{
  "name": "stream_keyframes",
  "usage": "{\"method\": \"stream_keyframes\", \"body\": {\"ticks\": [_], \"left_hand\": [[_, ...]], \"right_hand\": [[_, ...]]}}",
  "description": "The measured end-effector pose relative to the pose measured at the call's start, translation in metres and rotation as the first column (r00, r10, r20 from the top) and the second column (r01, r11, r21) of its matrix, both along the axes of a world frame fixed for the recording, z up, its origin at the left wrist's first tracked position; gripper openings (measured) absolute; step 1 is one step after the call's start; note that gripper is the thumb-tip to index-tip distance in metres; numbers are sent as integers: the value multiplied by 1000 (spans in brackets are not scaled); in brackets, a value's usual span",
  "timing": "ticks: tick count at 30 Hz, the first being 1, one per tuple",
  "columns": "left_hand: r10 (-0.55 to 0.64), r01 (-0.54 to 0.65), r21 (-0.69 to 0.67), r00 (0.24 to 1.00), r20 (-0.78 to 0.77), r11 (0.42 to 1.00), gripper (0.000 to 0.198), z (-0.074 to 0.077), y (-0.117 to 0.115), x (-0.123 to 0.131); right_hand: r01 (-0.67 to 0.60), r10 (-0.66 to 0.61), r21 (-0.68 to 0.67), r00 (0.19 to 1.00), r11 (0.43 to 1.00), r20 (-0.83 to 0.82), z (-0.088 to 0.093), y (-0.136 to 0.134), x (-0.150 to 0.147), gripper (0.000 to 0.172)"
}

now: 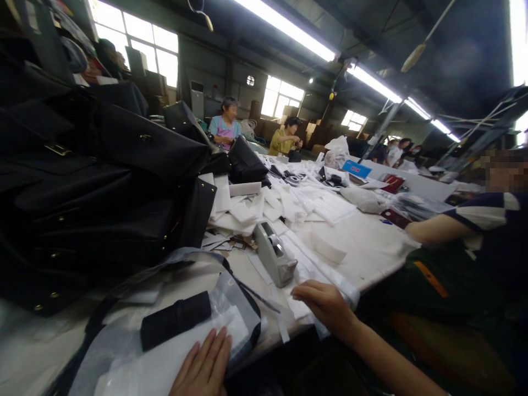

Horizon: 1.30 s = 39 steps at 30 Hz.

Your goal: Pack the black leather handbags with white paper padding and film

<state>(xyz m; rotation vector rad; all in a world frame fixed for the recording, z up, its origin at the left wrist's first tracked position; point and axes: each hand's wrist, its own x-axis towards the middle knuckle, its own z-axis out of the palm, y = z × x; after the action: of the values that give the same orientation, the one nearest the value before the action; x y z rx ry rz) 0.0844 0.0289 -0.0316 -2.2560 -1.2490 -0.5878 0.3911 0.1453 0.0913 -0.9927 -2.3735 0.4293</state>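
Observation:
My left hand (204, 364) lies flat, fingers stretched, on a white padding sheet (144, 360) over a dark bag with clear plastic film around it. Beside that hand, on the same sheet, rests a rolled black strap-like piece (176, 319). My right hand (324, 307) hovers at the table's front edge, just below a grey tape dispenser (274, 256). Its fingers are loosely bent and partly hide one another; nothing shows in them. Long white sheets (313, 269) lie under and behind this hand; I cannot tell whether it touches them.
Black bags (103, 181) with gold fittings are piled high at the left. Loose white foam pieces (247, 212) cover the table's middle. A co-worker (474, 231) sits close on the right; two more people (284, 137) work at the far side. A blue box (357, 169) stands farther back.

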Motion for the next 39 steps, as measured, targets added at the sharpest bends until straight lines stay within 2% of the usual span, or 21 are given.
{"method": "stream_keyframes", "body": {"ticks": [3, 5, 7, 11, 16, 20, 26, 29, 35, 39], "left_hand": [[37, -36, -37, 999, 24, 999, 59, 7, -5, 7], [63, -58, -74, 996, 67, 996, 61, 9, -8, 13], [99, -82, -126, 986, 137, 989, 63, 8, -11, 18], [155, -108, -193, 956, 249, 975, 61, 4, -13, 25], [119, -95, -155, 980, 156, 983, 57, 5, -12, 21], [124, -107, -135, 984, 126, 985, 48, 6, -12, 20], [125, -113, -100, 984, 127, 989, 40, 1, -8, 21], [108, -96, -85, 984, 141, 992, 38, 0, -8, 20], [150, -136, -72, 952, 268, 988, 32, -2, -7, 24], [145, -134, -58, 941, 305, 989, 26, -4, -4, 27]], "right_hand": [[-291, 257, 138, 942, 947, 217, 25, 3, -19, 23], [-403, 353, 110, 882, 909, 314, 37, 6, -38, 20], [-468, 430, 21, 829, 884, 358, 44, 10, -60, 16], [-583, 589, -142, 719, 800, 369, 42, 26, -103, 13], [-667, 706, -275, 550, 693, 446, 27, 51, -143, 13], [-695, 732, -334, 409, 636, 545, 20, 61, -166, 10], [-733, 703, -369, 206, 572, 681, 11, 67, -195, 11], [-732, 659, -382, 120, 565, 743, 10, 64, -207, 10], [-724, 585, -369, 58, 582, 809, 14, 60, -224, 11], [-706, 532, -354, 38, 613, 846, 10, 71, -231, 34]]}}
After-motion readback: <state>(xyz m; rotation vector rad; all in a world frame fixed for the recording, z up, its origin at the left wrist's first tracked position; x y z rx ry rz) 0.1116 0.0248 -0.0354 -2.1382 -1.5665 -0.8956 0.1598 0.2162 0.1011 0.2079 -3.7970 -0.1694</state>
